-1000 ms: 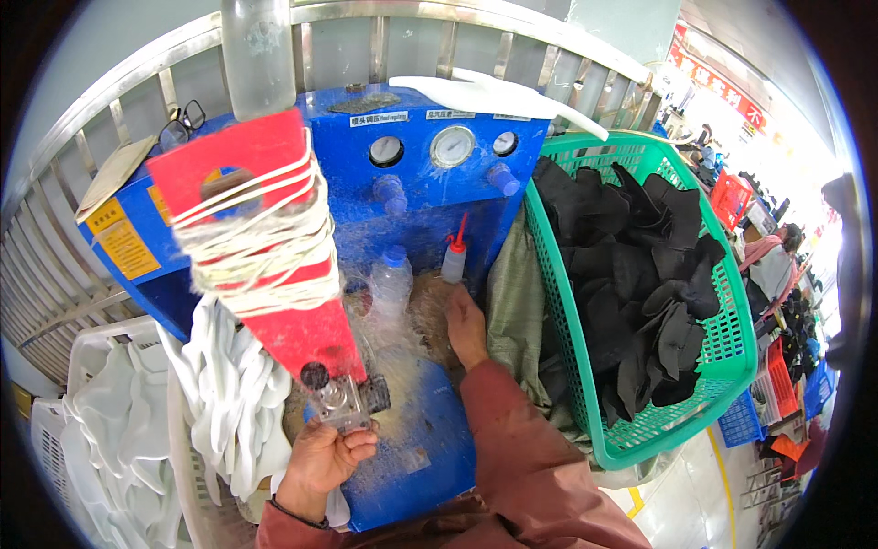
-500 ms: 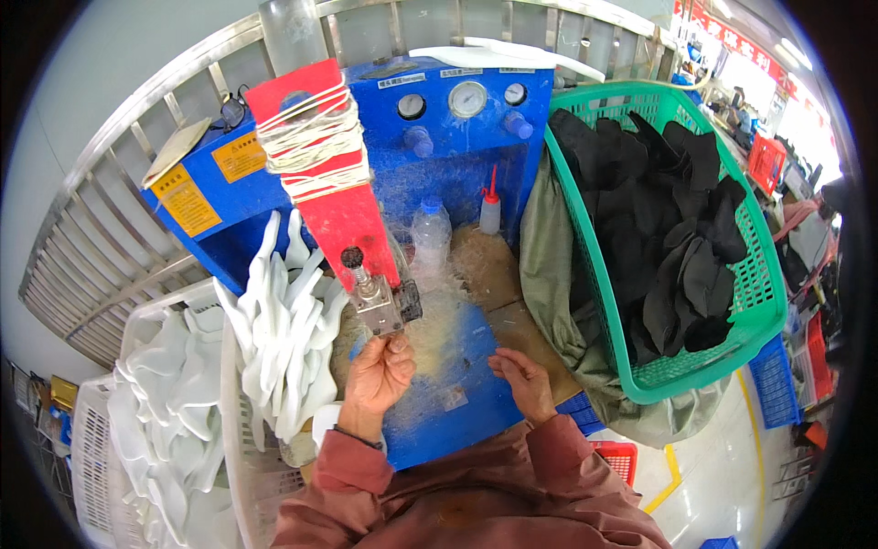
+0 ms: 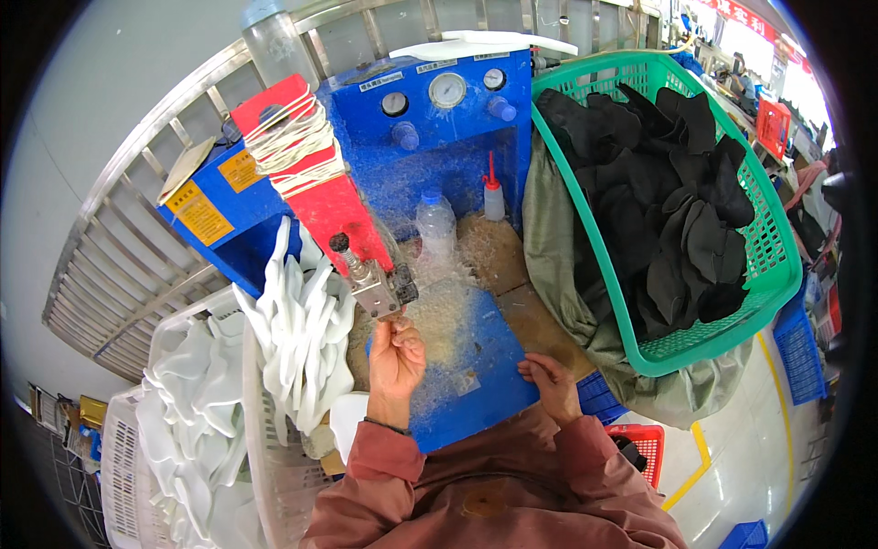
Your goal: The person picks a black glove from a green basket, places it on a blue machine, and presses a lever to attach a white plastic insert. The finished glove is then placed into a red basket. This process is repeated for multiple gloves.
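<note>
My left hand [image 3: 397, 357] is raised with its fingers curled, fingertips right under the metal head [image 3: 377, 295] at the end of a red machine arm [image 3: 334, 215] wrapped in white cord. What those fingers pinch, if anything, is hidden. Loosely bent, the fingers of my right hand [image 3: 551, 384] rest by the right edge of a blue board [image 3: 489, 375], and nothing shows in them. Whitish fuzz coats the board's upper part. White curved, flat pieces [image 3: 302, 339] stand bunched left of the arm. Another white piece [image 3: 346, 423] lies beside my left wrist.
Behind stands a blue cabinet [image 3: 366, 78] with gauges. A clear bottle [image 3: 436, 224] and a red-tipped squeeze bottle [image 3: 494, 190] stand before it. The green basket [image 3: 594, 233] at right holds black pads [image 3: 681, 220]; a white crate [image 3: 119, 467] at left holds white pieces. A red basket [image 3: 654, 448] sits low right.
The view has shifted slightly. My left hand has turned, its fingers now curled upward beneath the metal head. My right hand has come against the board's right edge.
</note>
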Demonstrator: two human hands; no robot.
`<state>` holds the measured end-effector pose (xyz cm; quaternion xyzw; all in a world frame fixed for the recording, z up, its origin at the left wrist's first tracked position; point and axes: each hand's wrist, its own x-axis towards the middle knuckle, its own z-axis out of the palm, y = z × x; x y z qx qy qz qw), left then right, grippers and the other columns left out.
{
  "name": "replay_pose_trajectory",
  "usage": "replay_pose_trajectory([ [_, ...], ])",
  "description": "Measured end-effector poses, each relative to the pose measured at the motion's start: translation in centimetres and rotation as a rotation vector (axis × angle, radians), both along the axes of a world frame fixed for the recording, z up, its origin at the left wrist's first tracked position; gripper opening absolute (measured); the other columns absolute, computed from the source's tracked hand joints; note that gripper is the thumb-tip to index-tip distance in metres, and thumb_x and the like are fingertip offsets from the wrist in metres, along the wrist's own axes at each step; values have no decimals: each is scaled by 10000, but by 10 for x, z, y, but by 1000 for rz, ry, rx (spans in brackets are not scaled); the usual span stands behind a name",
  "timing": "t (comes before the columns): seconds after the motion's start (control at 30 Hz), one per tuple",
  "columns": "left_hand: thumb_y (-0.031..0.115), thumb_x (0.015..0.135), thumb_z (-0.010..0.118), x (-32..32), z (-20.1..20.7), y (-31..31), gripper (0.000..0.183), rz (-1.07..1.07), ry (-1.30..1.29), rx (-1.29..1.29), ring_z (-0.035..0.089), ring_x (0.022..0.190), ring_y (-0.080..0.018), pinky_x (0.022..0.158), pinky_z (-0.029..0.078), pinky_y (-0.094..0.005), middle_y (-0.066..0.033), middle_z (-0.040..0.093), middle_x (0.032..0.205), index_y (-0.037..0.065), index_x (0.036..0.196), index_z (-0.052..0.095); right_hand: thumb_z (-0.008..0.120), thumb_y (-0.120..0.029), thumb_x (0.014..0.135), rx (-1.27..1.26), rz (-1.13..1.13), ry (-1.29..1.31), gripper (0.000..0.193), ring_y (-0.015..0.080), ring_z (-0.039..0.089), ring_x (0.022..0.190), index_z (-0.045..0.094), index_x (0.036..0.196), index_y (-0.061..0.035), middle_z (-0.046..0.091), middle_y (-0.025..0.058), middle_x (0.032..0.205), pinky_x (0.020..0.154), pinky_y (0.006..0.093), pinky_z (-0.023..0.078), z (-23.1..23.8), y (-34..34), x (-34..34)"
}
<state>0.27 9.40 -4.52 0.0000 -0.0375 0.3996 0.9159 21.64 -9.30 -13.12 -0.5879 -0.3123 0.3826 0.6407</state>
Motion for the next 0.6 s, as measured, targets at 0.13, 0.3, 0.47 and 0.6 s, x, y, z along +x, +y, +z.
replay_pose_trajectory([
  [0.13,247,982,571,-6,2,11,324,-212,-89,22,493,698,-78,640,464,-242,-29,516,848,-36,1138,552,513,-76,1000,44,-5,-5,243,177,647,982,605,1203,20,675,116,1082,860,302,536,1,-5,0],
  [0.3,217,970,589,-6,0,11,307,-223,-150,-57,477,676,-84,619,444,-244,-25,497,824,-41,1133,552,507,-71,998,47,-16,-23,238,177,651,974,614,1188,25,679,115,1070,851,302,541,2,-7,-3],
  [0.47,210,964,595,5,-8,8,287,-80,-146,0,473,672,-90,625,444,-248,-21,493,819,-27,1123,564,503,-61,992,8,-35,-71,238,170,651,973,614,1181,32,682,121,1067,850,296,535,1,-13,-3],
  [0.6,201,967,587,10,-6,4,269,19,-63,60,501,703,-104,681,485,-261,-26,528,857,-17,1126,578,505,-63,992,16,-50,-75,237,166,652,964,613,1181,29,685,123,1061,848,293,530,0,-18,2],
])
